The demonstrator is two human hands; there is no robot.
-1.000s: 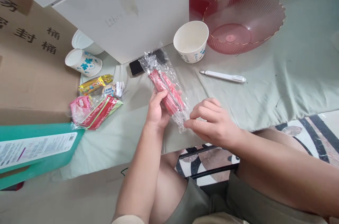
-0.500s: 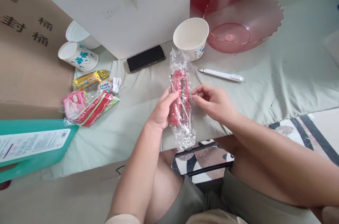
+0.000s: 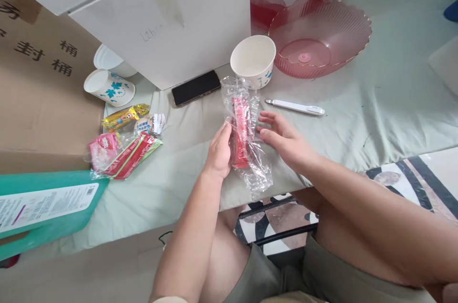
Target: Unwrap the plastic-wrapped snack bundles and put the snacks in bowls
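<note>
A red, box-like packet [image 3: 241, 133] in loose, crinkled clear plastic wrap [image 3: 258, 176] lies lengthwise on the cloth before me. My left hand [image 3: 219, 152] rests along its left side, fingers fairly straight and against the wrap, not closed round it. On the other side is my right hand [image 3: 282, 138], its fingers apart and bent a little, the tips close to the wrap's right edge and holding nothing. A white utility knife [image 3: 295, 107] lies just beyond the right hand. The paper bowl [image 3: 253, 57] stands past the packet's far end.
At left lie snack packets [image 3: 125, 145], a tipped paper cup [image 3: 110, 88] and a teal container [image 3: 71, 203]. A black phone [image 3: 196, 88] lies against a white box [image 3: 161, 31]. A pink ribbed bowl [image 3: 343, 36] stands at back right. The table's front edge is near my legs.
The red packet has turned over, showing a plainer red face. My left thumb has come off its top, and my right fingers have gone from a pinch to spread.
</note>
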